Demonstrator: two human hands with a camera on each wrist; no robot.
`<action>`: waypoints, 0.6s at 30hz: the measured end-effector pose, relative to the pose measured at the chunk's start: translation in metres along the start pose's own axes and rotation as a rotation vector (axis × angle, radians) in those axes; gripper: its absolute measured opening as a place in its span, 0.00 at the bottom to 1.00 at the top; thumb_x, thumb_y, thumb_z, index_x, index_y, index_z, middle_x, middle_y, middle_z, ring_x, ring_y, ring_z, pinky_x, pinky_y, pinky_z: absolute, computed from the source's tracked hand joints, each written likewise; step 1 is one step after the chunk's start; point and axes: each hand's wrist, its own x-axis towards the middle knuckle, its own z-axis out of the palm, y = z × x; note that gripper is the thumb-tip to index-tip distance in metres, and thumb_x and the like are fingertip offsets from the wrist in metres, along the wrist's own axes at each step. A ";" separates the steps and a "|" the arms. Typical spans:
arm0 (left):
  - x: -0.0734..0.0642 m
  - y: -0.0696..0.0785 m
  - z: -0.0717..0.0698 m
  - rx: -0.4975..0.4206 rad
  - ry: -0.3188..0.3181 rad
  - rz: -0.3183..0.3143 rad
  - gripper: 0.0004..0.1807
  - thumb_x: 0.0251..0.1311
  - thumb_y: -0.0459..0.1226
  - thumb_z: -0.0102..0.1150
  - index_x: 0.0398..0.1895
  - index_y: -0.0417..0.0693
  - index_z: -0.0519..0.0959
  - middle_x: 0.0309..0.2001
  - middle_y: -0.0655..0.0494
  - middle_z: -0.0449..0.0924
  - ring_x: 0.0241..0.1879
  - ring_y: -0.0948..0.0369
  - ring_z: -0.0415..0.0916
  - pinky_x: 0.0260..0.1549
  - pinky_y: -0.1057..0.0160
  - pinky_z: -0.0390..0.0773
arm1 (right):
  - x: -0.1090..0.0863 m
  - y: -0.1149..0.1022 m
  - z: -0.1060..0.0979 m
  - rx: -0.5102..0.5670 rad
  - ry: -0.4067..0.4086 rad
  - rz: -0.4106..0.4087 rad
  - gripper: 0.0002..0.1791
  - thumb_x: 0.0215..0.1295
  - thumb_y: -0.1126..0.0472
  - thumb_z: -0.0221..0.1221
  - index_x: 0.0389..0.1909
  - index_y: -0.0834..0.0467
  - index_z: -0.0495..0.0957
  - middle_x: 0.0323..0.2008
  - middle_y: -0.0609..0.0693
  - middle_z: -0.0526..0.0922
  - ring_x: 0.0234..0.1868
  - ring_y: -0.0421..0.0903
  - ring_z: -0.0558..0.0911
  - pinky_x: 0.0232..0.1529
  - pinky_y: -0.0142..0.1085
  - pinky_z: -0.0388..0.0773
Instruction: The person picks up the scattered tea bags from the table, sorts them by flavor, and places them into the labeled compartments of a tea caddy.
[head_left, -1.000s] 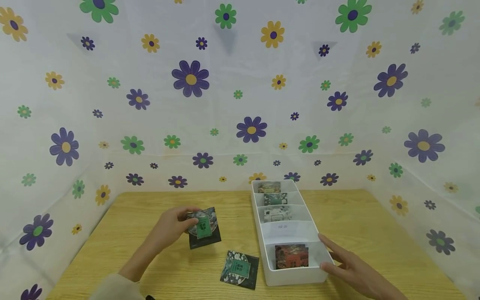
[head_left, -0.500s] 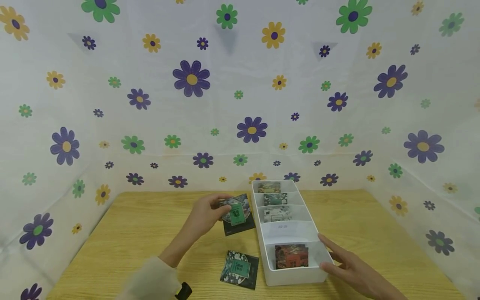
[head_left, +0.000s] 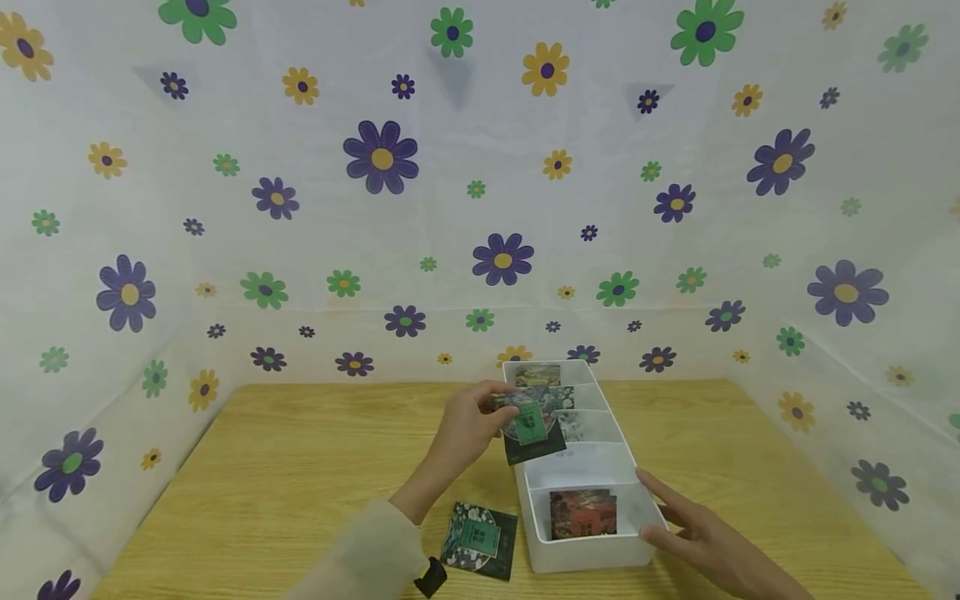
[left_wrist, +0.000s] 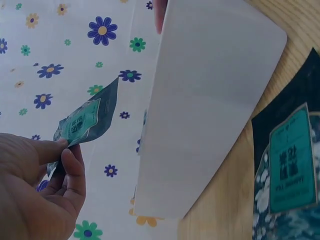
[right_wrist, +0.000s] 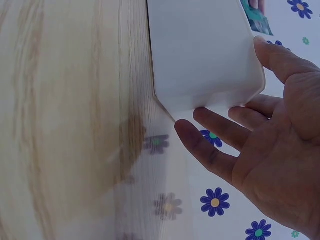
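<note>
My left hand (head_left: 467,427) pinches a dark tea sachet (head_left: 532,442) with a green label between thumb and fingers. In the head view the sachet is tilted and overlaps the left rim of a long white divided box (head_left: 592,554); the left wrist view shows it above the box's rim level. My right hand (head_left: 701,537) touches the near right corner of the box, thumb at the front and fingers spread along the side. Another green-labelled tea sachet (head_left: 480,540) lies flat on the table, left of the box.
Red sachets (head_left: 583,513) stand in the nearest compartment. The second compartment (head_left: 577,468) shows a small handwritten mark on its divider. A pale sachet (head_left: 572,427), a green-labelled one and a yellowish one (head_left: 537,376) fill the farther compartments. A flowered sheet (head_left: 337,242) surrounds the wooden table (head_left: 300,467).
My left hand has carried the sachet rightwards from the table's left-middle to over the box's left edge. The right hand, box and flat sachet have stayed put.
</note>
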 end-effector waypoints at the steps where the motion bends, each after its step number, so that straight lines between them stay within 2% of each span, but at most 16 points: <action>1: 0.001 0.000 0.005 0.003 0.001 0.008 0.15 0.69 0.34 0.66 0.57 0.46 0.84 0.27 0.57 0.78 0.26 0.55 0.79 0.26 0.65 0.79 | 0.000 0.000 0.000 0.001 -0.001 0.006 0.42 0.82 0.55 0.52 0.83 0.60 0.38 0.78 0.75 0.43 0.72 0.79 0.58 0.60 0.67 0.72; 5: 0.004 -0.002 0.021 0.009 -0.002 0.038 0.14 0.69 0.34 0.66 0.56 0.46 0.85 0.24 0.58 0.76 0.23 0.59 0.77 0.24 0.67 0.77 | 0.000 0.000 0.000 -0.002 -0.006 0.011 0.42 0.82 0.54 0.51 0.83 0.60 0.38 0.78 0.75 0.43 0.71 0.79 0.59 0.60 0.67 0.71; 11: 0.002 -0.002 0.041 0.053 -0.015 0.072 0.13 0.68 0.33 0.67 0.54 0.47 0.85 0.25 0.62 0.74 0.24 0.68 0.68 0.22 0.69 0.70 | 0.000 0.001 0.000 -0.006 -0.008 -0.001 0.42 0.83 0.55 0.51 0.83 0.60 0.37 0.77 0.77 0.44 0.70 0.80 0.60 0.59 0.68 0.71; 15: -0.003 -0.004 0.051 0.076 -0.066 0.080 0.13 0.69 0.34 0.66 0.55 0.48 0.85 0.25 0.62 0.74 0.22 0.68 0.65 0.21 0.69 0.68 | 0.001 0.002 0.000 0.000 -0.014 -0.002 0.42 0.83 0.55 0.51 0.83 0.60 0.37 0.77 0.77 0.43 0.70 0.80 0.59 0.59 0.67 0.72; 18: -0.006 -0.004 0.057 0.106 -0.116 0.080 0.14 0.69 0.35 0.65 0.56 0.48 0.85 0.30 0.61 0.81 0.21 0.70 0.65 0.20 0.69 0.69 | 0.002 0.002 -0.001 0.012 -0.022 -0.003 0.42 0.83 0.55 0.50 0.83 0.60 0.36 0.77 0.77 0.42 0.71 0.81 0.58 0.59 0.67 0.72</action>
